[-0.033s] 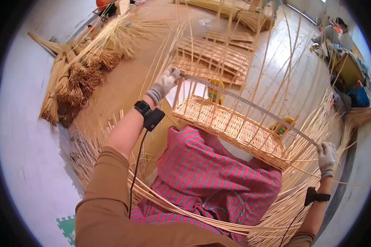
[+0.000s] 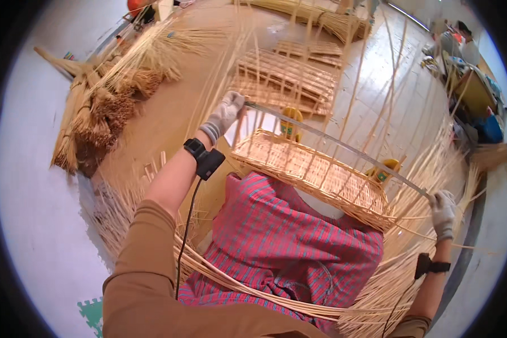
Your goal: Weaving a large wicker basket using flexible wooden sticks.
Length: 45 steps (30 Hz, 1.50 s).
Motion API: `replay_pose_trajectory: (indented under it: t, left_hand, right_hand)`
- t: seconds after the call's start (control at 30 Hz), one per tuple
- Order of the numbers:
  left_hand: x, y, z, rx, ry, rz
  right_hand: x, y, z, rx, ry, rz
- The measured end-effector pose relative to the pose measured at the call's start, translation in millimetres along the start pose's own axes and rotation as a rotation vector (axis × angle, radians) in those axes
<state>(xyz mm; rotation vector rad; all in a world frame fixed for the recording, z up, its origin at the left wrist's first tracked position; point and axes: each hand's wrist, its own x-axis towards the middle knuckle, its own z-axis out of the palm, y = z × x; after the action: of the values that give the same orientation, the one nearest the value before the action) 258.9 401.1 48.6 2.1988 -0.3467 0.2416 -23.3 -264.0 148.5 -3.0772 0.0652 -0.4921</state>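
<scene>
Both gloved hands, left hand (image 2: 226, 112) and right hand (image 2: 443, 209), grip the long thin metal rod (image 2: 338, 143), which runs from upper left to lower right above the oval woven wicker basket (image 2: 310, 169); nothing has shifted since the earlier frame.

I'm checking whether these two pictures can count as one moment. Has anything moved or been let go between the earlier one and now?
Nothing visibly changed. The left hand and right hand grip the ends of the long metal bar across the woven basket, above the red checked cloth, just as before.
</scene>
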Motion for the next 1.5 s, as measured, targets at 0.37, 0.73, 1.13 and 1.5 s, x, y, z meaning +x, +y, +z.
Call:
replay_pose_trajectory:
  t: [0.37, 0.73, 1.13, 1.5]
  left_hand:
    - [7.2, -11.6, -16.9, -0.531, -0.379, -0.218]
    - [17.5, -67.3, -26.7, -0.522, -0.313, -0.344]
    - [26.1, -94.7, -27.2, -0.480, -0.238, -0.363]
    - [29.2, -80.1, -19.8, -0.379, -0.189, -0.336]
  right_hand:
    - [-9.0, 20.9, 18.7, 0.261, -0.025, 0.235]
    - [-11.5, 18.9, 63.0, 0.660, 0.011, 0.425]
    - [-2.7, 25.0, 50.3, 0.598, -0.175, 0.346]
    - [-3.7, 18.3, 38.8, 0.564, -0.218, 0.345]
